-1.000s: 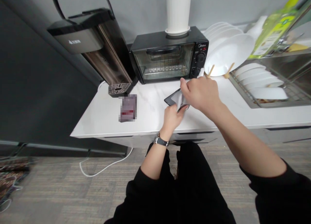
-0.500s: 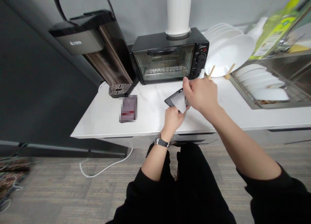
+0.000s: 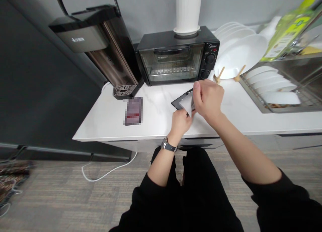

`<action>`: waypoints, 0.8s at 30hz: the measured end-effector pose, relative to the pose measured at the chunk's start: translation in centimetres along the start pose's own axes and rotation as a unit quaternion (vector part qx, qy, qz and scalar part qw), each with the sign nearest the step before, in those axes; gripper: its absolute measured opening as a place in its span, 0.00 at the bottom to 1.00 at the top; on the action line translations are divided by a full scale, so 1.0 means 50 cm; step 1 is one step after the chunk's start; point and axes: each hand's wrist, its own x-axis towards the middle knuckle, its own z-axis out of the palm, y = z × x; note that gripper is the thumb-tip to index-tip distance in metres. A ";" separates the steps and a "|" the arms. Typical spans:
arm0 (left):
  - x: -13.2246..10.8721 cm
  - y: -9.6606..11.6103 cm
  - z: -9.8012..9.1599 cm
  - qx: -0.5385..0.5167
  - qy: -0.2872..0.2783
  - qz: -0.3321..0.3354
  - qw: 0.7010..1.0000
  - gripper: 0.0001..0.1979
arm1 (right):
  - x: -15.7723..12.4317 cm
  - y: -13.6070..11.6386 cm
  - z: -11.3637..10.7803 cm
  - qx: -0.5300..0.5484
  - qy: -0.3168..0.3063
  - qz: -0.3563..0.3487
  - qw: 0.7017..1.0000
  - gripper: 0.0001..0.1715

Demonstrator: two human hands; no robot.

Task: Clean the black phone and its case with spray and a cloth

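Observation:
A dark flat object (image 3: 178,101) with a rounded edge is over the white counter in front of the toaster oven, partly covered by a white sheet-like piece (image 3: 186,103). My left hand (image 3: 181,122) is closed at the near edge of the dark object, watch on the wrist. Above and right of it, my right hand (image 3: 208,98) is closed in a fist, thumb on top, beside the white piece; what lies inside its fingers is hidden. A white tip (image 3: 211,75) shows just behind my right hand.
A black toaster oven (image 3: 173,62) carries a white pot (image 3: 188,13). To its left stands a tall dark dispenser (image 3: 110,54), with a blurred purple packet (image 3: 133,111) before it. White plates (image 3: 241,52) lean at right, near a sink rack (image 3: 271,87) and green bottle (image 3: 286,37).
The view has shifted slightly. My right hand has turned a little more upright, and the white piece beside it has changed its angle. My left hand keeps its place at the dark object.

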 end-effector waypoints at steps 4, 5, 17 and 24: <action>0.000 0.001 -0.006 0.013 -0.003 0.025 1.000 0.10 | 0.029 -0.047 -0.049 -0.070 -0.138 0.022 0.988 0.40; 0.000 0.000 -0.006 0.029 -0.010 0.022 0.999 0.10 | 0.029 -0.045 -0.048 -0.060 -0.164 -0.015 0.985 0.40; 0.002 0.001 -0.005 0.057 -0.018 -0.019 0.998 0.09 | 0.023 -0.017 -0.018 -0.024 -0.117 0.011 0.993 0.37; 0.001 -0.001 -0.006 0.056 -0.035 -0.019 0.998 0.13 | 0.017 0.003 -0.014 0.004 -0.158 -0.162 0.974 0.36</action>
